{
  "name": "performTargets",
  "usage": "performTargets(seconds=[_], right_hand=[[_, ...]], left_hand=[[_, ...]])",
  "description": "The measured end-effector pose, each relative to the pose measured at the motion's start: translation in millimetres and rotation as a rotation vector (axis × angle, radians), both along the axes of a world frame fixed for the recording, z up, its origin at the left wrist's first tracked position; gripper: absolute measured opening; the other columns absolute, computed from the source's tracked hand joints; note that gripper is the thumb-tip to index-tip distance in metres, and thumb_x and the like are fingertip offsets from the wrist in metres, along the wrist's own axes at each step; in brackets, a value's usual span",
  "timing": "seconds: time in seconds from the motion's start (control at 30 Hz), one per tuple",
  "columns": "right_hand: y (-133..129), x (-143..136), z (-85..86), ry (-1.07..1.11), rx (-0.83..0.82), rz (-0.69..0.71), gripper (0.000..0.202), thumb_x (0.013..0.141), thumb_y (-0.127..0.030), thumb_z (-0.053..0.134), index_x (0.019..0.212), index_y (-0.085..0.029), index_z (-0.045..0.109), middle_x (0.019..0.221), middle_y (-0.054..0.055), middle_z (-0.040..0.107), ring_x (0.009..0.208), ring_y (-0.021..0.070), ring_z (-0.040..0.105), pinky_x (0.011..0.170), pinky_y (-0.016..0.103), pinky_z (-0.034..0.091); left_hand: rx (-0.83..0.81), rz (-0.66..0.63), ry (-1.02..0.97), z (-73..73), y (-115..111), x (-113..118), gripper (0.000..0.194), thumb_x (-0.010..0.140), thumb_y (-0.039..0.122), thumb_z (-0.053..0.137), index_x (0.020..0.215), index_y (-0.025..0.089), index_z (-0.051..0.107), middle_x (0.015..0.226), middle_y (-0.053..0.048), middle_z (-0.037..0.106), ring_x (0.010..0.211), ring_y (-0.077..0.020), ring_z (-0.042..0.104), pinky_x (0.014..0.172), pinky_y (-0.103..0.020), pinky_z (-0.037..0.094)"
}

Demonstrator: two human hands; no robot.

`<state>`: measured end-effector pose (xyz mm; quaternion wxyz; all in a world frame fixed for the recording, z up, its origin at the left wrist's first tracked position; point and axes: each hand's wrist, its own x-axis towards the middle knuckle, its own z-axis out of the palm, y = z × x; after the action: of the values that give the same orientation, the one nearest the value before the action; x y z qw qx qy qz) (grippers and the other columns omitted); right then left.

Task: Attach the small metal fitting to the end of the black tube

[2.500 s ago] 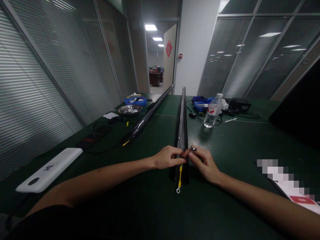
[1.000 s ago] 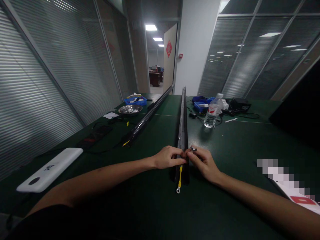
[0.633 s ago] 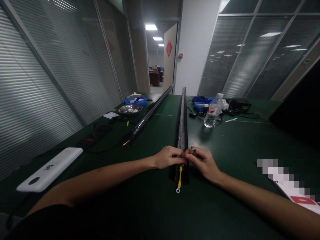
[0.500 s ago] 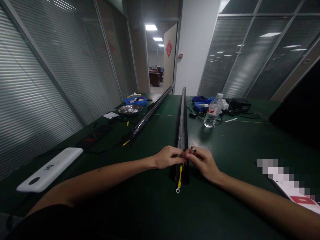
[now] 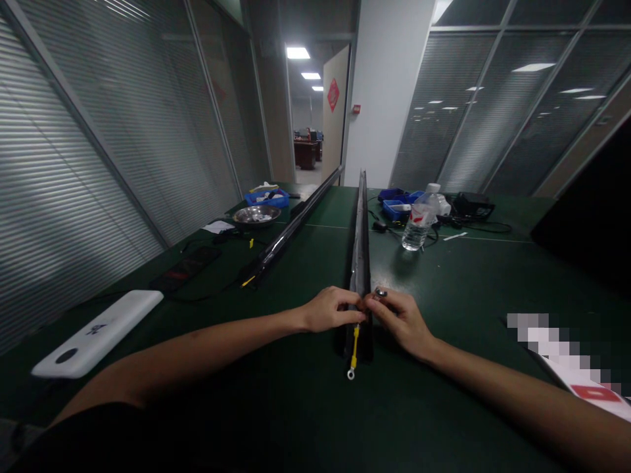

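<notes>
A long dark channel-shaped strip (image 5: 359,256) with a grey inside runs away from me along the table. Both hands meet over its near end. My left hand (image 5: 335,309) comes from the left, its thumb and fingers closed at the strip. From the right, my right hand (image 5: 400,320), wearing a ring, pinches at the same spot. What lies between the fingertips is hidden. Below them a yellow wire with a metal ring terminal (image 5: 351,374) sticks out toward me. A second long black strip (image 5: 286,240), also with a yellow lead at its near end, lies to the left.
A white power-bank-like case (image 5: 101,335) and a dark phone-like slab (image 5: 190,268) lie at left. Farther back stand a metal bowl (image 5: 257,216) and a blue tray (image 5: 267,199). Right of the strip are a water bottle (image 5: 417,223), blue bins (image 5: 397,209) and black cables.
Both hands stay at the near end of the strip. The right fingers have shifted very slightly; nothing else has visibly moved.
</notes>
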<state>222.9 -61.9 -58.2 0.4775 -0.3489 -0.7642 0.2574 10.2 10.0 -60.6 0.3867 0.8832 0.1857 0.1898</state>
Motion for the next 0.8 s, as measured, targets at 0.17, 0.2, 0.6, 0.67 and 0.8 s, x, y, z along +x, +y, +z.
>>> performTargets(seconds=[0.17,0.2,0.6,0.67,0.8], right_hand=[[1.7,0.2,-4.3,0.031,-0.057,0.020,0.032,0.103,-0.043,0.065,0.085,-0.018,0.073,0.074,0.002,0.069,0.063,0.0160,0.061,0.060,0.027,0.048],[2.0,0.4,-5.4,0.037,-0.064,0.021,0.031,0.103,-0.043,0.066,0.084,-0.019,0.073,0.074,0.001,0.069,0.062,0.0156,0.060,0.060,0.026,0.048],[0.3,-0.1,-2.0,0.018,-0.006,0.005,0.038,0.109,-0.044,0.053,0.086,-0.019,0.072,0.076,0.002,0.065,0.064,0.0160,0.059,0.062,0.027,0.048],[1.0,0.0,-2.7,0.011,-0.009,0.013,0.037,0.109,-0.042,0.054,0.087,-0.019,0.072,0.077,0.002,0.066,0.064,0.0157,0.059,0.062,0.027,0.047],[2.2,1.0,-5.1,0.010,-0.019,0.011,0.036,0.108,-0.041,0.055,0.086,-0.019,0.072,0.077,0.002,0.065,0.064,0.0150,0.058,0.062,0.027,0.046]], left_hand=[[-0.032,-0.049,-0.022,1.2,0.8,-0.1,0.025,0.100,0.034,0.063,0.100,0.014,0.078,0.092,-0.004,0.069,0.088,-0.0188,0.063,0.081,-0.023,0.045],[-0.032,-0.051,-0.022,0.8,1.1,-0.3,0.026,0.101,0.036,0.063,0.099,0.014,0.078,0.091,-0.004,0.068,0.087,-0.0187,0.063,0.080,-0.023,0.045],[0.018,0.023,-0.006,0.2,-1.6,0.1,0.030,0.098,0.041,0.066,0.096,0.012,0.072,0.080,0.000,0.061,0.069,-0.0130,0.054,0.063,-0.021,0.037],[0.035,0.021,-0.005,0.0,-1.3,-0.1,0.029,0.098,0.040,0.066,0.096,0.012,0.072,0.080,0.000,0.061,0.070,-0.0130,0.054,0.063,-0.021,0.037],[0.028,0.008,-0.003,-0.5,-0.5,-0.3,0.027,0.099,0.038,0.066,0.098,0.013,0.074,0.083,-0.001,0.063,0.073,-0.0136,0.056,0.067,-0.021,0.039]])
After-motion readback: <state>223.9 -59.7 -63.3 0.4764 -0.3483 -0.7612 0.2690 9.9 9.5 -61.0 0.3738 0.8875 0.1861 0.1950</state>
